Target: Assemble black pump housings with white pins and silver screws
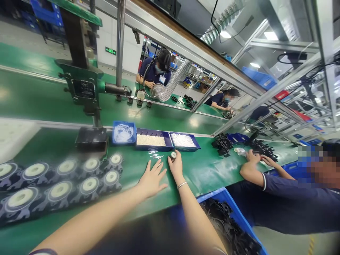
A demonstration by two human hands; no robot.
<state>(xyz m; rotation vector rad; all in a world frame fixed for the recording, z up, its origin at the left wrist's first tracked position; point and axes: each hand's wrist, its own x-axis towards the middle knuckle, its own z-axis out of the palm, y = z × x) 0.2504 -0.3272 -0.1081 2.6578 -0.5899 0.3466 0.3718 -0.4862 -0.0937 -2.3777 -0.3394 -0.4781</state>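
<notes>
A small white round part (173, 154) is pinched in the fingertips of the right hand (175, 165), low over the green table (207, 170). Thin white pins (155, 154) are scattered at its nine o'clock. The left hand (152, 177) is laid flat at seven o'clock, fingers spread, nothing held. Blue trays (148, 147) are lined up at twelve o'clock, and a co-worker's hands (259, 159) are seen at three o'clock.

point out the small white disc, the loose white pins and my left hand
small white disc (173, 154), head view, its round top face
loose white pins (155, 155), head view, middle of the little cluster
left hand (153, 178), head view, back of the hand
</notes>
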